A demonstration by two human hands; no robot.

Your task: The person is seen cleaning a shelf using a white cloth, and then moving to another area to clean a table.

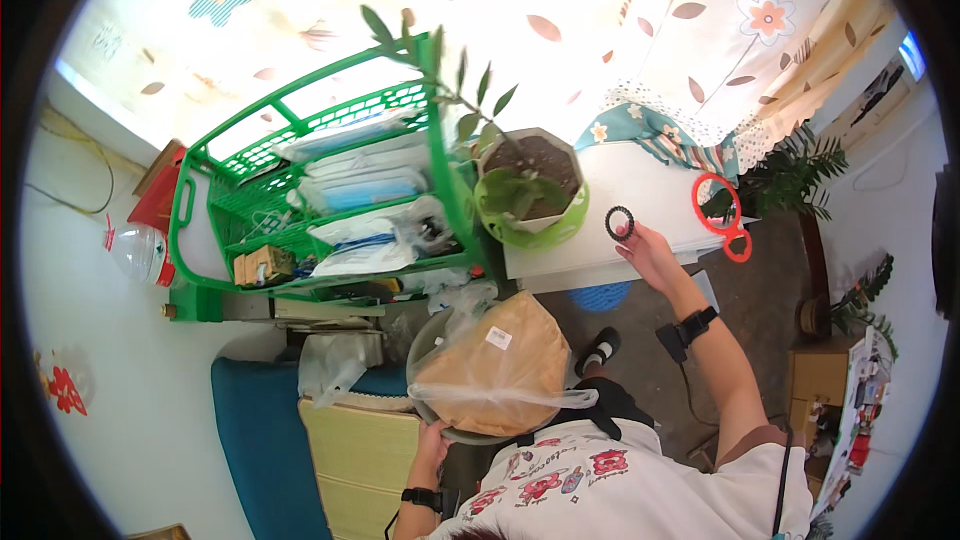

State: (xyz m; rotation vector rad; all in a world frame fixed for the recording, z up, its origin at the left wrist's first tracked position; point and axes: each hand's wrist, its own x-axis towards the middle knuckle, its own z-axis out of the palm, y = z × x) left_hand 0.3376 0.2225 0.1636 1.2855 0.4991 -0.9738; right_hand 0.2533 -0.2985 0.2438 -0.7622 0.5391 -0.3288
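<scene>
Fingers (pixel 630 251) of the right hand (pixel 655 258) pinch a black coiled ring (pixel 609 225) above the bench (pixel 560 262), near its front edge; the left hand (pixel 432 445) touches a grey bin (pixel 425 337) holding a bagged brown package (pixel 500 365), grip unclear.

Ridged black ring (pixel 608 223), plastic as my feed shows it. Smooth grey tub (pixel 424 332), plastic-looking; glossy, crinkled clear-plastic bag (pixel 530 398); contents (pixel 530 330) tan, papery. Green rack (pixel 440 170), smooth moulded plastic. Red looped frame (pixel 738 233), plastic-looking. Soil (pixel 545 175) rough, matt. Curtain (pixel 640 0) cloth.

A white tabletop (pixel 650 177) bears a potted plant (pixel 547 178) in a green saucer (pixel 545 233); left of the plant, a green rack (pixel 442 165) holds packets (pixel 365 178).
</scene>
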